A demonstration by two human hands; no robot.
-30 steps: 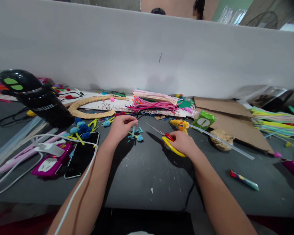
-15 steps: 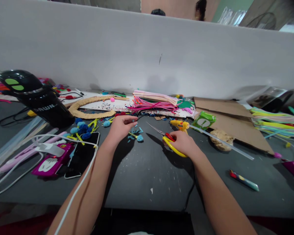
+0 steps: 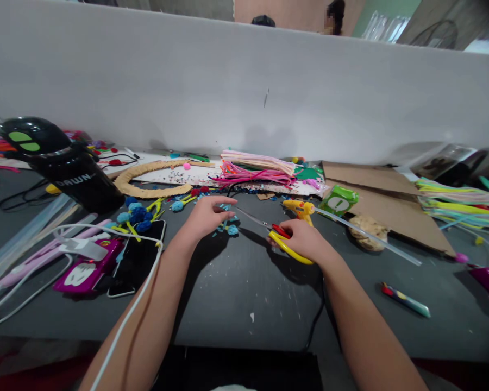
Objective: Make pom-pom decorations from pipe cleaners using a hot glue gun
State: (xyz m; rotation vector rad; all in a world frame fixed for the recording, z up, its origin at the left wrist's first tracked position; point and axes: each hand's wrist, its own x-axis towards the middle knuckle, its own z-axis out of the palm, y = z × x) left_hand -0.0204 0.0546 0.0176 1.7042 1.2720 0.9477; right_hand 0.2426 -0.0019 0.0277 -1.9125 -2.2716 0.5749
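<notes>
My right hand (image 3: 299, 239) is closed round the yellow-and-red handles of a pair of scissors (image 3: 287, 247). Their metal blades point left, the tips close to the fingers of my left hand (image 3: 207, 217). That hand hovers over the table with its thumb and forefinger apart; nothing shows clearly between them. Just under and beside these fingers lie small cut bits of light blue stem, partly hidden by the hand. A light blue fuzzy ball (image 3: 232, 230) on a stem lies there too.
A yellow glue gun (image 3: 299, 206) with a long glue stick, a green box (image 3: 339, 200) and cardboard (image 3: 391, 217) stand right. Bundled pink pipe cleaners (image 3: 256, 174) lie at the back. On the left are a black bottle (image 3: 77, 179), a phone (image 3: 140, 258) and white cables.
My left hand has shifted slightly right and its pinched fingers have parted, now over the blue bits. The scissors' tips have swung slightly left towards it.
</notes>
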